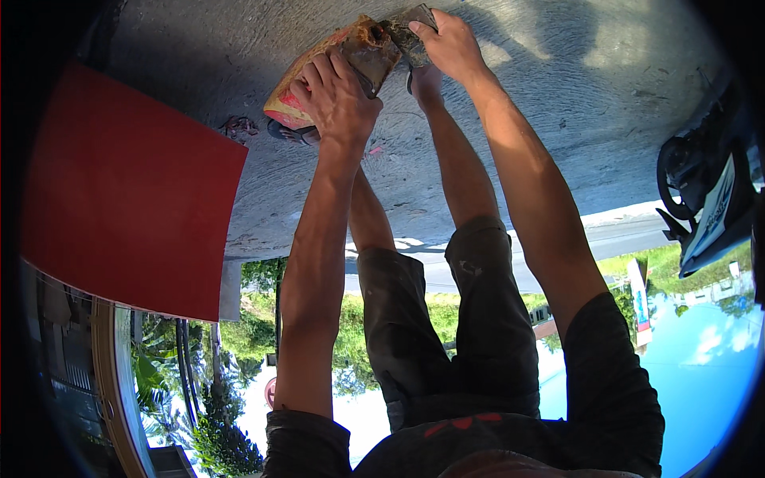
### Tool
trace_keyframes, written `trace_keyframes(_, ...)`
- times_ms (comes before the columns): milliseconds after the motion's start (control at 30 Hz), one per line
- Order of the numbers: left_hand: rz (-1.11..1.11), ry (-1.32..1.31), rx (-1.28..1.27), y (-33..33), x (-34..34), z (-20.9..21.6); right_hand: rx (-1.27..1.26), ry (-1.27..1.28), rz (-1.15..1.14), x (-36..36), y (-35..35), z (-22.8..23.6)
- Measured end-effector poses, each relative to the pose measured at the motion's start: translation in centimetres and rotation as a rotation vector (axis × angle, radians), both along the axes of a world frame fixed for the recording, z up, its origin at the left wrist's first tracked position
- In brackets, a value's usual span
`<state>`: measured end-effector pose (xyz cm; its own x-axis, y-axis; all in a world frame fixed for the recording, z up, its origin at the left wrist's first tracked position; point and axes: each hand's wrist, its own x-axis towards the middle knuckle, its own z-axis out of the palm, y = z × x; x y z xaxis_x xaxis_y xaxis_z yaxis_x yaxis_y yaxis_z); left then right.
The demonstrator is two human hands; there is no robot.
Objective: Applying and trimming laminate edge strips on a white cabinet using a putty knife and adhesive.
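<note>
My left hand (339,95) is closed over a worn tan-and-red block (307,64), foam-like, with a dark flat face and a ragged upper end. Its fingers press on the top, and the underside is hidden. My right hand (453,46) pinches the edge of a dark, scuffed flat piece (410,36), thumb on its face. That piece meets the block's ragged end; I cannot tell if the two are joined. Both are held low above the concrete ground, near my sandalled feet.
Rough concrete floor (574,103) lies around my feet. A large red panel (143,191) stands on the left, with small dark scraps (239,126) by its corner. On the right is part of a dark motorcycle (701,191). Road and greenery appear behind my legs.
</note>
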<state>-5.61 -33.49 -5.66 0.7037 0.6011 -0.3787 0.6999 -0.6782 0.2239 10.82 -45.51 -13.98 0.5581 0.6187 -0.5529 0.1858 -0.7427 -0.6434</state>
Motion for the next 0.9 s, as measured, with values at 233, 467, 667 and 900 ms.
trace_keyframes(233, 0.027, -0.011, -0.019, 0.0, -0.3, 0.1, -0.016, 0.022, -0.003, -0.4, 0.4, 1.3)
trace_keyframes(467, 0.07, -0.022, -0.051, -0.6, -1.0, 0.7, -0.017, -0.096, 0.004, -1.4, 1.2, 2.5)
trace_keyframes(667, 0.032, -0.015, 0.006, -0.6, -2.6, 0.3, 0.025, -0.106, -0.036, -2.3, 2.9, 3.3)
trace_keyframes(900, 0.114, 0.009, -0.081, -0.5, -2.8, 1.3, 0.332, -0.086, -0.088, -2.3, 4.1, 2.9)
